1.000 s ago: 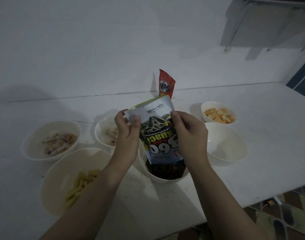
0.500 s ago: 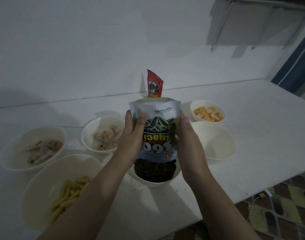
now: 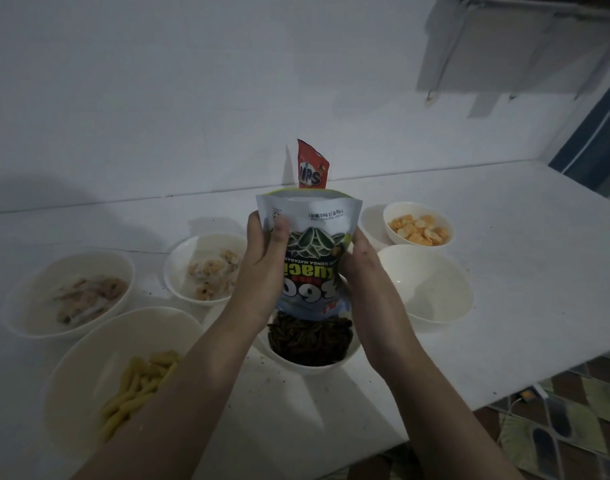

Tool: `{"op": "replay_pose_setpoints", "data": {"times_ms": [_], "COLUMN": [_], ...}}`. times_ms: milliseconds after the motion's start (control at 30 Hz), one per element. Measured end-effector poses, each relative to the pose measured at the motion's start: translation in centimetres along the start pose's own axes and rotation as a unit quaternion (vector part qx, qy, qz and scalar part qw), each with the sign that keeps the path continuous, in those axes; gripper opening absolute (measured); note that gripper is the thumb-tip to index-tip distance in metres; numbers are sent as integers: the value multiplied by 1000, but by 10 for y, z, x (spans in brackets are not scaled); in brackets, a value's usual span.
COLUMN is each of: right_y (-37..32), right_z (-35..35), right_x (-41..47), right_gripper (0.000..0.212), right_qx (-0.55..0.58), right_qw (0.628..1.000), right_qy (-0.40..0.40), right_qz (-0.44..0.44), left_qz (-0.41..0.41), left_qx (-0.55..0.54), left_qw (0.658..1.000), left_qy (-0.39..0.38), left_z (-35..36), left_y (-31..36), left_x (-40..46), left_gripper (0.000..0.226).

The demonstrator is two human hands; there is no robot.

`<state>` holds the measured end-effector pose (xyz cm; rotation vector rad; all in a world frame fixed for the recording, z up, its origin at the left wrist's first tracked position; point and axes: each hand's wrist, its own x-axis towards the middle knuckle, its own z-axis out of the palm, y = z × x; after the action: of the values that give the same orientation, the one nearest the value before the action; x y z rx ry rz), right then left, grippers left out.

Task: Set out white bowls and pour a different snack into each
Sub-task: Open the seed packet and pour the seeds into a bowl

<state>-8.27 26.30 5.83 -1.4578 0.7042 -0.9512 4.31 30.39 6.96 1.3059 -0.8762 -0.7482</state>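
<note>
Both forearms raised, left hand (image 3: 263, 252) and right hand (image 3: 360, 263) fingers pinching upside-down seed pouch (image 3: 312, 258) over bowl (image 3: 345, 358)

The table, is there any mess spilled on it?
Yes, a little. Small dark specks lie scattered on the white table around the white bowl of dark seeds, like bits that missed the bowl. The grey seed pouch, held upside down by the left hand and right hand, is meant to be that way for pouring.

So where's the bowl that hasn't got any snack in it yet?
The empty bowl sits right of centre on the white table, just right of the right hand and in front of the bowl of orange crackers.
</note>
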Motion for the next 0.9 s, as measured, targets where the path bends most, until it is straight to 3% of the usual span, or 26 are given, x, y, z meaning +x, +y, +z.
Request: {"op": "replay_pose_setpoints", "data": {"times_ms": [333,433,567,700,900], "right_y": [0,-1,-2,-7,-14], "right_z": [-4,-2,-3,-4,-8], "right_x": [1,0,1,1,10], "right_gripper": [38,35,35,32,23], "right_qx": [-2,-11,-15,11,74], "right_qw": [999,999,999,999,991], "right_qy": [32,51,21,45,115], "right_qz": [31,13,31,27,-4], "left_qz": [4,7,15,34,53], "left_qx": [-30,-26,-34,-62,-51], "left_qw": [1000,1000,999,996,996], "left_qy": [-8,-9,-22,-51,-41], "left_z": [-7,-10,-10,-14,-20], "left_y": [-2,-5,-6,-10,-13], "left_x": [1,3,2,9,15], "left_gripper": [9,28,13,24,17]}}
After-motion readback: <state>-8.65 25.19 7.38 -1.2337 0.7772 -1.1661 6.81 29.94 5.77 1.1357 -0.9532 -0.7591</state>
